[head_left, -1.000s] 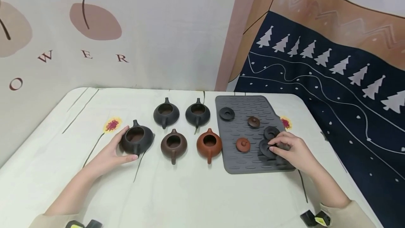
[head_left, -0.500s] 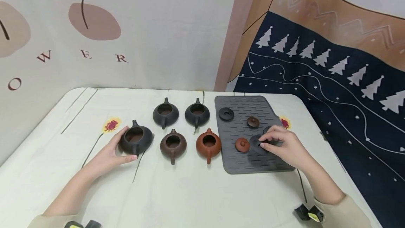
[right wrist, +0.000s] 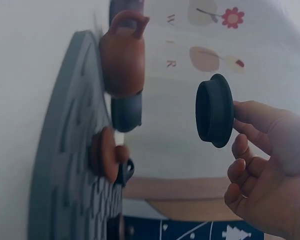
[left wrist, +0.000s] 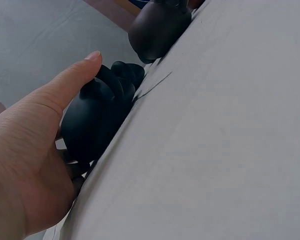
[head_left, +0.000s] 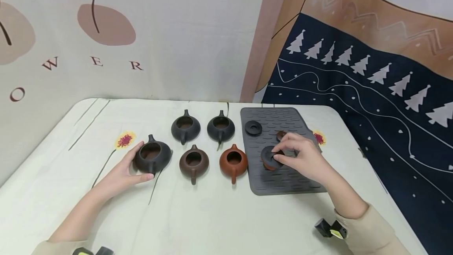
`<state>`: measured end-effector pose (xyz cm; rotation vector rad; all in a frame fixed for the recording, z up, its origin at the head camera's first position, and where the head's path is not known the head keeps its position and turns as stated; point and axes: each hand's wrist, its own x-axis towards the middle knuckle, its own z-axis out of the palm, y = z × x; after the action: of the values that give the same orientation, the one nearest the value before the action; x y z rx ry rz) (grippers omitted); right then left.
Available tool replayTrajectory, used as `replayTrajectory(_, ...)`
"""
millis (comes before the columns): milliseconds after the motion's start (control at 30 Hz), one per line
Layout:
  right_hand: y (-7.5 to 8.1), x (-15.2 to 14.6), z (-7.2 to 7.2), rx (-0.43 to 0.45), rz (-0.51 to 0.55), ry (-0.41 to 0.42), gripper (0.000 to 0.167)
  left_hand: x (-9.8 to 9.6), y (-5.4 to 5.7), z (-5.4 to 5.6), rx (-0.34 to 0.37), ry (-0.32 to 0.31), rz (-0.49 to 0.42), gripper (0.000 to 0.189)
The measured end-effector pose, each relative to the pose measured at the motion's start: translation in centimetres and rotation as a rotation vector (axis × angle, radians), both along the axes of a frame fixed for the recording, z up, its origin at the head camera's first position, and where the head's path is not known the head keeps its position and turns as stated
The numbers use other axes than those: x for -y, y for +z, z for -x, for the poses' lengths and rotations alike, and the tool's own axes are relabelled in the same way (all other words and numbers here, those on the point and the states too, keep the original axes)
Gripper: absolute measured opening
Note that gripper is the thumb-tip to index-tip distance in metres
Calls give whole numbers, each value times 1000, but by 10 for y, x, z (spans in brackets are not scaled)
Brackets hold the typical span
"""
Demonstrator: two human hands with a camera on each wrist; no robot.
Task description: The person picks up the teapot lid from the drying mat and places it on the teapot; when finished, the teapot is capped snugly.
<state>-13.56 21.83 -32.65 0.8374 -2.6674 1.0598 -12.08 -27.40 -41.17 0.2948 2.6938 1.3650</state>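
At the left of the head view, my left hand (head_left: 122,172) holds a black teapot (head_left: 163,156) standing lidless on the tablecloth, thumb near its handle and fingers round the far side. Over the grey mat (head_left: 263,184), my right hand (head_left: 304,156) pinches a black teapot lid (head_left: 269,154) by its top. The right wrist view has this lid (right wrist: 220,112) raised clear of the mat, its hollow underside facing away from the palm. Below it, a reddish-orange lid (head_left: 271,167) is partly covered. A brown lid (head_left: 280,135) shows behind my right fingers.
Two more black teapots (head_left: 191,131) stand at the back. In front of them are a brown teapot (head_left: 203,167) and a reddish-orange teapot (head_left: 242,167), the latter close by the mat's left edge. Another black lid (head_left: 253,128) lies at the mat's back left.
My right hand has lifted the black lid off the mat's right side and carried it left, over the reddish-orange lid. My left hand and its teapot have stayed still.
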Motion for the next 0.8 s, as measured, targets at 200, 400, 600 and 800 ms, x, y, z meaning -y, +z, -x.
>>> replayTrajectory(200, 7, 18, 5, 39, 35, 43, 15, 0, 0, 0, -7, 1, 6, 107)
replayTrajectory(400, 10, 39, 12, 47, 90, 131, 13, 0, 1, -1, -2, 2, 1, 107)
replayTrajectory(600, 9, 60, 18, 46, 144, 194, 14, 0, 1, -1, -2, 5, 2, 106)
replayTrajectory(800, 7, 80, 24, 28, 168, 252, 13, -1, 1, -1, 1, 3, -5, 107)
